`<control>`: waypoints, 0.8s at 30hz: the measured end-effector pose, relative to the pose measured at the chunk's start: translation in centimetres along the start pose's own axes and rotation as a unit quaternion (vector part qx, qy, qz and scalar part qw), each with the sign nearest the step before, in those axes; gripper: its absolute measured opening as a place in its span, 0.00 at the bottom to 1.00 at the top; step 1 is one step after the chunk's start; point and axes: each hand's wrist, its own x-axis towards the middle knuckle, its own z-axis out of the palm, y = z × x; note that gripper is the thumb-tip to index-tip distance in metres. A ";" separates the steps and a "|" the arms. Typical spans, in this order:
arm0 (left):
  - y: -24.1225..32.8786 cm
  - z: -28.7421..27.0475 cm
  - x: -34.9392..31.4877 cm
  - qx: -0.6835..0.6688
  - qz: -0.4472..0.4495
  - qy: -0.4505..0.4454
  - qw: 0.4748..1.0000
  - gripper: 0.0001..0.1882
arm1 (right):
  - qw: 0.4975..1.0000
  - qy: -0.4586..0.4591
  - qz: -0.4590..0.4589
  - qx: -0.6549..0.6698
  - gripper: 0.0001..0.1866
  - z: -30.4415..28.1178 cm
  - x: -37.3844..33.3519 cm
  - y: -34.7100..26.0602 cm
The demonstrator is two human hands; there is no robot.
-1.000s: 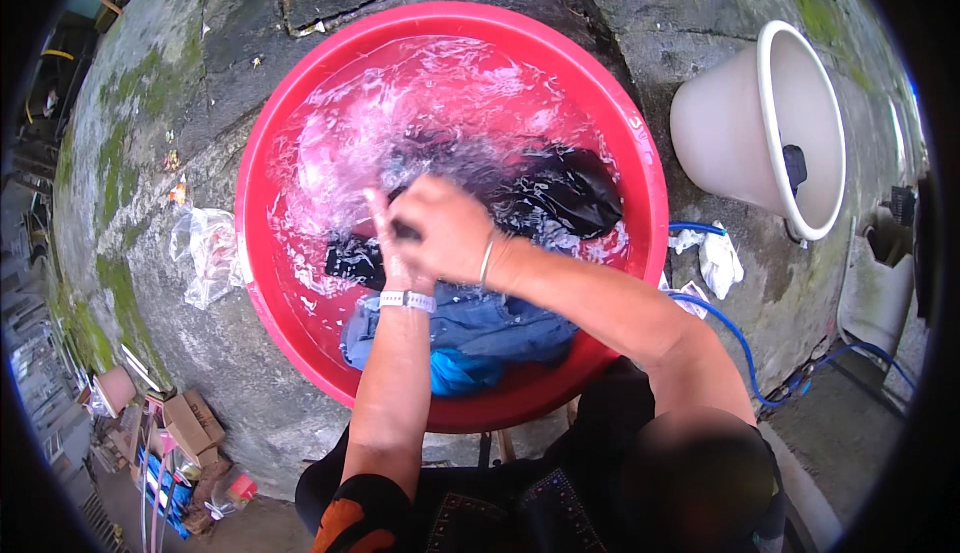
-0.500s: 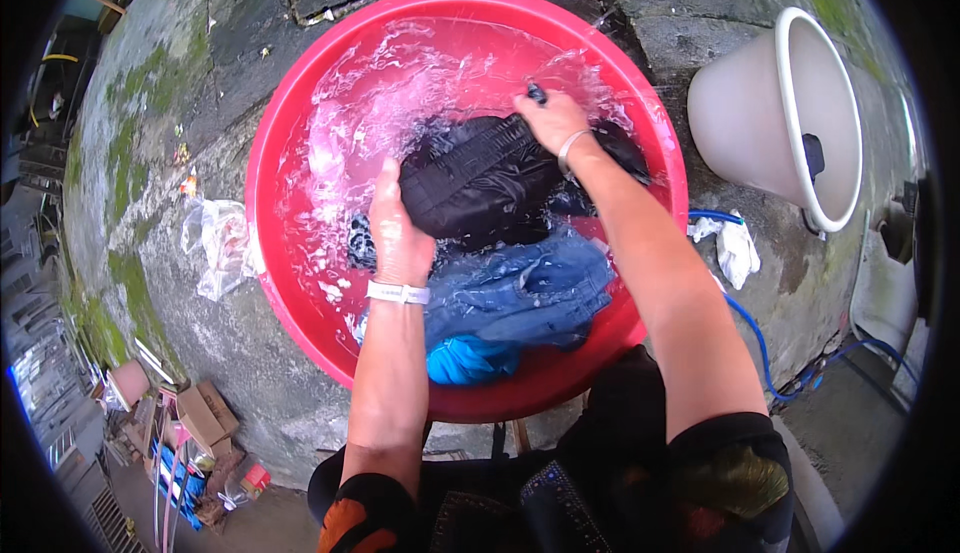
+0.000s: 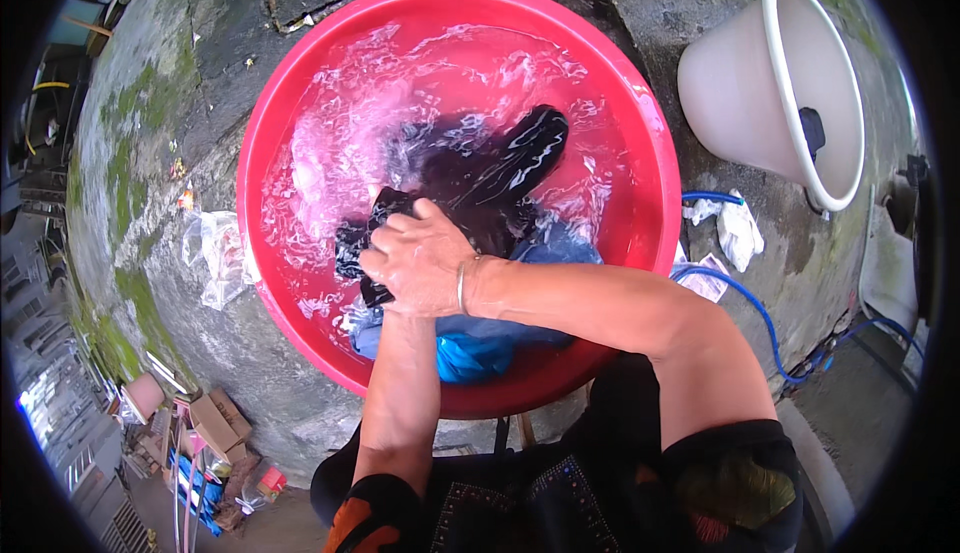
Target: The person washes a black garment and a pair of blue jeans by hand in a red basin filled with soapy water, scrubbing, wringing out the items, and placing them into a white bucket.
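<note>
A wide red tub (image 3: 655,158) holds soapy water and wet clothes. My right hand (image 3: 425,258) reaches across to the left, its fingers curled over a bunched end of a black garment (image 3: 515,168). Most of that garment lies spread in the water beyond my hands, partly under the surface. Under the right hand is my left hand, almost wholly covered, with its forearm (image 3: 400,383) coming in from below; its fingers are hidden. Nearer to me, blue denim (image 3: 560,245) and a bright blue cloth (image 3: 475,355) lie in the tub.
A whitish bucket (image 3: 735,93) lies tipped on its side at the right, with something dark inside. A blue hose (image 3: 762,318) and a white cloth (image 3: 738,235) lie beside the tub. At the left are a clear plastic bag (image 3: 215,258) and a cardboard box (image 3: 220,421).
My right hand has moved left and down, from the garment's far right side onto my left hand. The black garment has dropped from its raised, bunched position and spread into the water.
</note>
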 end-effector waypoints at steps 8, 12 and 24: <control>-1.6 9.1 -0.2 0.142 -0.018 0.177 0.974 0.18 | 0.924 -0.050 0.378 0.010 0.24 -3.9 3.0 12.4; 0.9 5.0 1.7 0.258 0.070 0.135 0.954 0.13 | 0.805 0.135 0.549 0.178 0.28 -4.8 -2.8 20.4; 1.6 5.0 0.0 0.077 -0.085 0.080 0.990 0.30 | 0.994 0.020 -0.011 0.108 0.15 0.2 -1.2 0.4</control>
